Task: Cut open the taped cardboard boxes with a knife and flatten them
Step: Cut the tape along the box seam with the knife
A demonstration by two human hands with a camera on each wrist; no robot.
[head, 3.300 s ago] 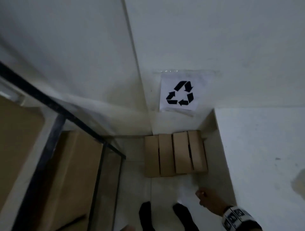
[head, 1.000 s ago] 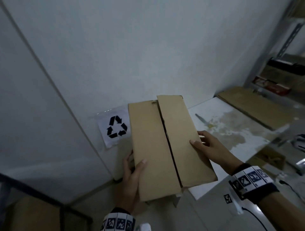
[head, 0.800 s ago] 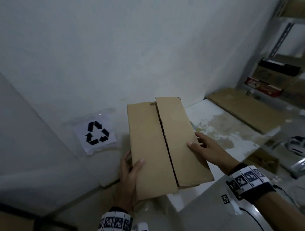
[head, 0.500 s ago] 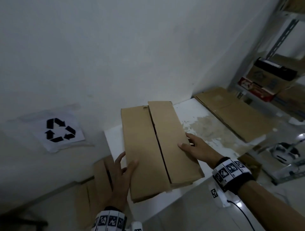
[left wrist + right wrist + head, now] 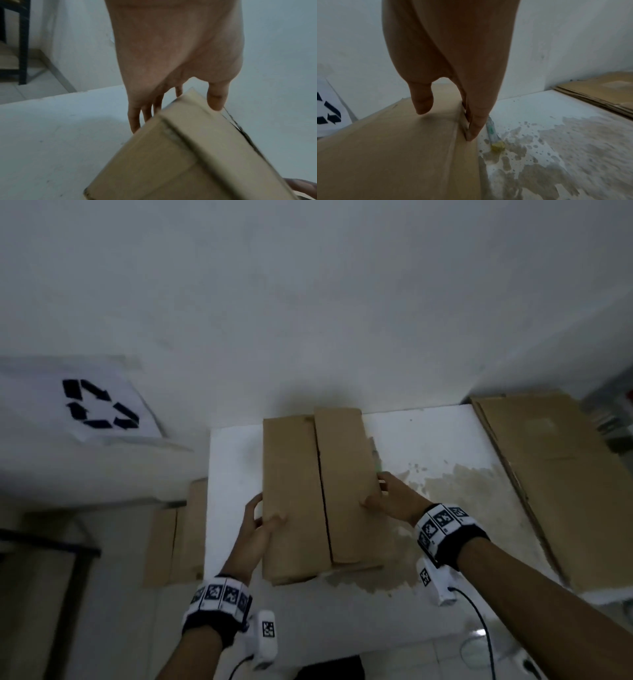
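A long brown cardboard box (image 5: 308, 491), with a dark seam between its two top flaps, lies lengthwise over the left part of the white table (image 5: 428, 440). My left hand (image 5: 265, 513) grips its left edge, thumb on top and fingers (image 5: 137, 121) underneath. My right hand (image 5: 375, 494) holds the right edge, thumb on the top flap and fingers (image 5: 476, 127) down the side. I cannot tell whether the box rests on the table. A knife (image 5: 493, 134) with a yellow end lies on the table just right of the box, close to my right fingers.
A stack of flattened cardboard (image 5: 548, 474) covers the table's right side. A brown stain (image 5: 462, 501) spreads across the tabletop. More flattened cardboard (image 5: 174, 535) lies on the floor left of the table, below a recycling sign (image 5: 99, 405). A black frame (image 5: 51, 546) stands far left.
Both hands have carried the box from beside the recycling sign to the right and lowered it over the white table. The grips are unchanged.
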